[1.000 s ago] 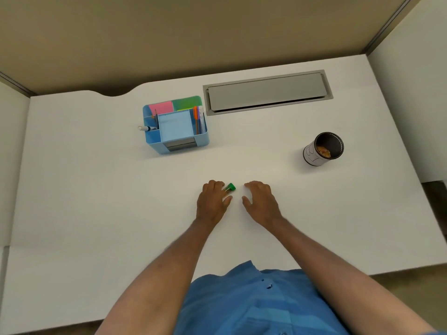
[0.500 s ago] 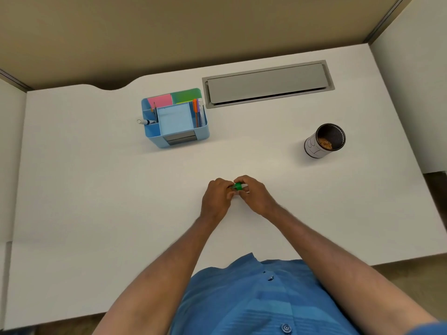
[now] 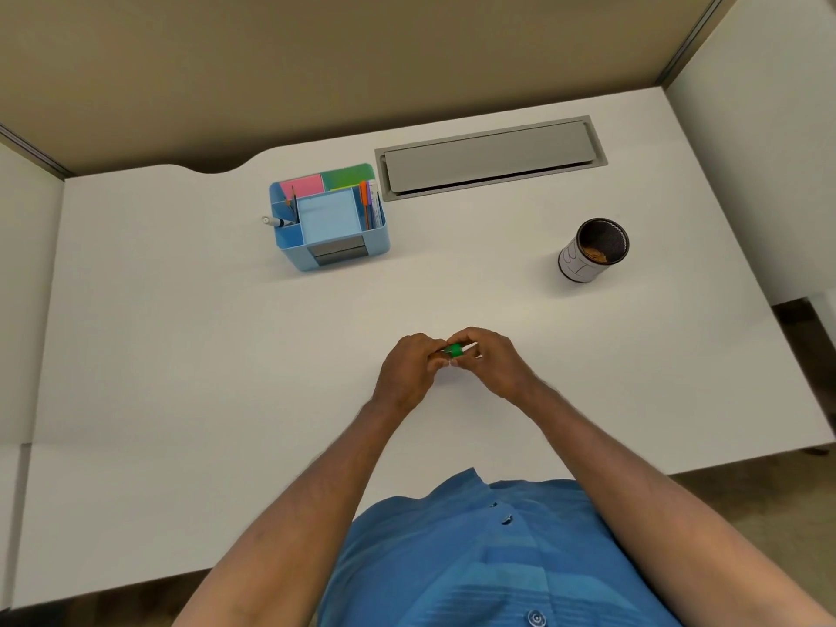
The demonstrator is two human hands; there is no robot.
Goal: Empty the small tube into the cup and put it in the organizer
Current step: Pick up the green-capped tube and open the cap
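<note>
A small tube with a green cap (image 3: 453,350) is held between both hands just above the middle of the white desk. My left hand (image 3: 409,371) grips the tube's body, which its fingers hide. My right hand (image 3: 491,359) pinches the green cap from the right. The dark mesh cup (image 3: 592,250) stands at the right, with some orange-brown bits at its bottom. The blue organizer (image 3: 328,221) sits at the back left of centre, holding pens, sticky notes and a pad.
A grey cable-tray lid (image 3: 491,157) is set into the desk behind the organizer. A marker (image 3: 273,221) pokes out of the organizer's left side. Beige partition walls enclose the desk at the back and sides.
A second ago my hands lay apart with the tube at my left fingertips. They have since closed together on the tube, the right hand taking the green cap.
</note>
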